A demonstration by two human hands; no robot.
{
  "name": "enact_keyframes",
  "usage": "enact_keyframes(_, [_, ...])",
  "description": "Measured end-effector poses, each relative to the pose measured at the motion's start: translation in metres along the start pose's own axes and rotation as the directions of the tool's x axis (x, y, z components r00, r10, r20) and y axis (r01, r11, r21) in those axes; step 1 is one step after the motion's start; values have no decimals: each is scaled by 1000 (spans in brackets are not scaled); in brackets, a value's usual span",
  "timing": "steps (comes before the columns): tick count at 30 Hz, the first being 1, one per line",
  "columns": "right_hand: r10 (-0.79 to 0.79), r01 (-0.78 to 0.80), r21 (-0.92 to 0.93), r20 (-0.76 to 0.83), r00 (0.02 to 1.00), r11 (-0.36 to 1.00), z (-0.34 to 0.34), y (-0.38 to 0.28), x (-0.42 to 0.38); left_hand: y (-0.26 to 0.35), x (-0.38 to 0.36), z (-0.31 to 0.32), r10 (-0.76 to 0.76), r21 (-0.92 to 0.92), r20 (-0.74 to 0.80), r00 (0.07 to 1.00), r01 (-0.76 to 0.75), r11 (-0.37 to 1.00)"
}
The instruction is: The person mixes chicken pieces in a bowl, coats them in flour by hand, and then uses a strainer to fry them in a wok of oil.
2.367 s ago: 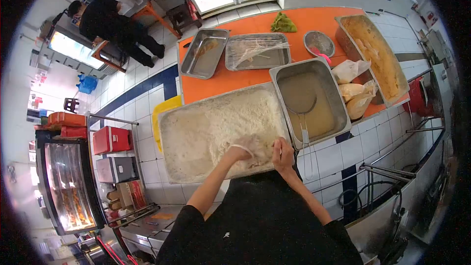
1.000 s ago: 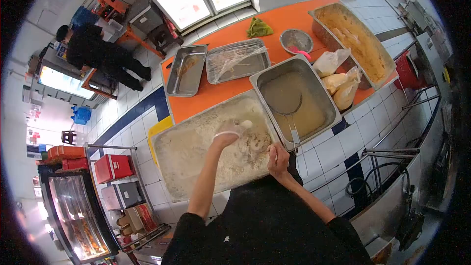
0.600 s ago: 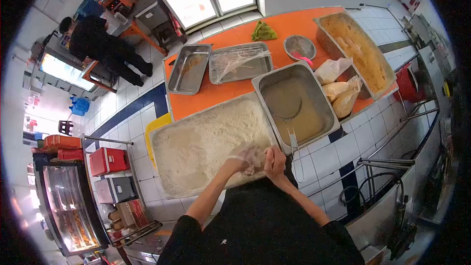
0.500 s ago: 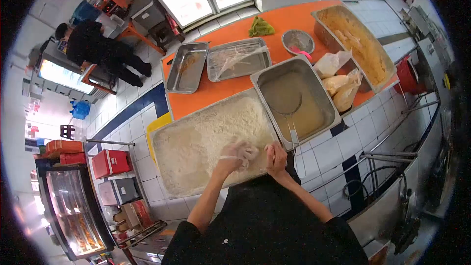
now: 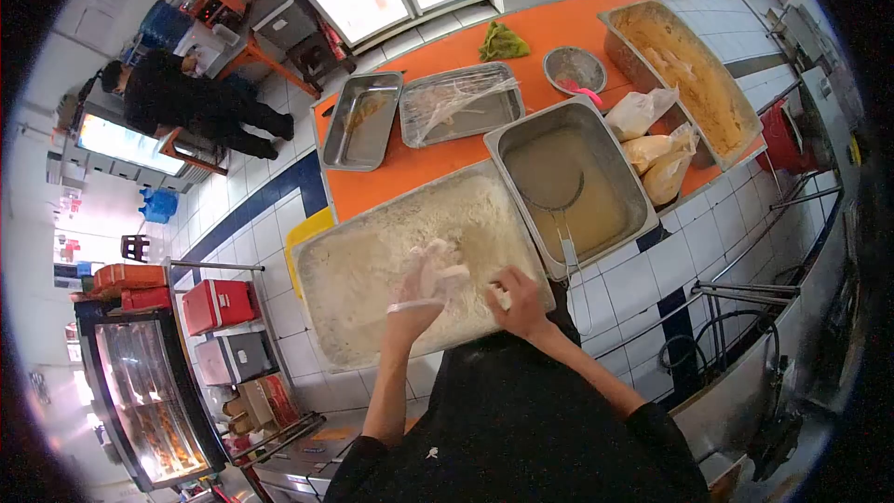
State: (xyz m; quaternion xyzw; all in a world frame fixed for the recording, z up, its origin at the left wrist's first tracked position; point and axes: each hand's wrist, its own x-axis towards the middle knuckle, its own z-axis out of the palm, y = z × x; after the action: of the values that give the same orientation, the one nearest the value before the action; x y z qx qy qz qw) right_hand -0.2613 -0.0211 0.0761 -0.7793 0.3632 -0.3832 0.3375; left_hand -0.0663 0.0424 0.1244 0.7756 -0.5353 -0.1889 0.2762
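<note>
likely mixing pale powder, clear-gloved left hand and bare right hand over rectangular metal tray, can't tell either grip; next needs turning.

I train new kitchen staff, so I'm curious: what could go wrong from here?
The pan of cloudy liquid sits right beside the powder tray; a knock might splash it and clump the powder. The strainer's handle juts past the pan's near edge, where the right arm might catch it. The right hand looks bare, so it could contaminate the powder.
</note>
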Motion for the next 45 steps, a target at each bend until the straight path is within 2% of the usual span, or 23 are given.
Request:
enact_keyframes(3, [-62,55,47,178,982,997,4,-48,10,-18,12,-9,4,-55,194,981,7,998])
enact_keyframes(6, [-63,61,17,260,964,998,30,-61,20,-24,11,-4,-4,-317,186,982,64,946])
enact_keyframes(8, [-50,55,-9,304,951,998,51,-54,25,-26,6,7,-212,-815,289,933,356,457])
enact_keyframes(9, [-59,65,-10,303,951,998,53,-56,30,-31,4,14,-209,-819,281,937,347,457])
enact_keyframes(11, [-109,130,-37,355,928,991,56,-63,35,-39,-3,29,-217,-932,309,926,340,123])
enact_keyframes(12, [-119,141,-33,360,925,990,55,-70,35,-17,-7,15,-374,-913,373,849,408,17])
enact_keyframes(14, [-198,210,2,353,915,978,52,-85,27,-31,-7,30,-376,-935,342,862,353,-39])
enact_keyframes(17, [-302,277,122,385,872,953,64,-77,9,-57,-4,56,-365,-983,141,920,175,62])
enact_keyframes(22, [-232,228,63,448,863,972,45,-49,14,-123,29,83,-197,-807,-291,936,-130,576])
enact_keyframes(23, [-215,228,8,369,904,974,37,-43,14,-139,36,86,-201,-807,-295,934,-131,576])
enact_keyframes(24, [-199,221,-47,284,938,974,29,-36,13,-159,46,87,-124,-416,-263,957,3,909])
enact_keyframes(25, [-198,220,-48,287,937,974,21,-27,9,-168,56,87,-76,100,-189,979,96,990])
enact_keyframes(26, [-158,181,-86,223,962,980,11,-18,3,-171,65,94,-75,98,-184,980,94,991])
enact_keyframes(28, [-102,121,-131,145,984,984,2,2,-5,-161,86,111,-362,-144,151,920,383,913])
enact_keyframes(30, [-71,70,-137,-2,997,988,7,18,-18,-141,84,131,-270,180,186,945,237,955])
enact_keyframes(31, [-51,51,-131,-3,999,990,10,21,-24,-122,74,129,-276,191,201,940,239,952])
enact_keyframes(33, [-64,59,-58,-81,995,997,13,26,-22,-67,61,109,108,409,590,800,-411,815])
enact_keyframes(34, [-44,37,-67,-99,994,997,12,23,-21,-54,60,102,111,411,591,799,-417,810])
enact_keyframes(36, [-32,26,-59,-99,995,998,9,20,-20,-42,48,96,-65,192,644,763,-78,978])
enact_keyframes(40, [-32,20,-86,-138,990,996,8,23,-20,-53,50,82,-62,339,603,796,-185,922])
enact_keyframes(42, [-24,10,-98,-148,989,995,9,27,-21,-51,47,69,296,335,409,863,-444,831])
enact_keyframes(43, [-37,21,-108,-144,989,994,9,28,-22,-50,41,66,291,333,416,862,-442,833])
enact_keyframes(45, [-41,25,-108,-152,987,994,10,27,-22,-46,31,60,343,119,141,929,-360,926])
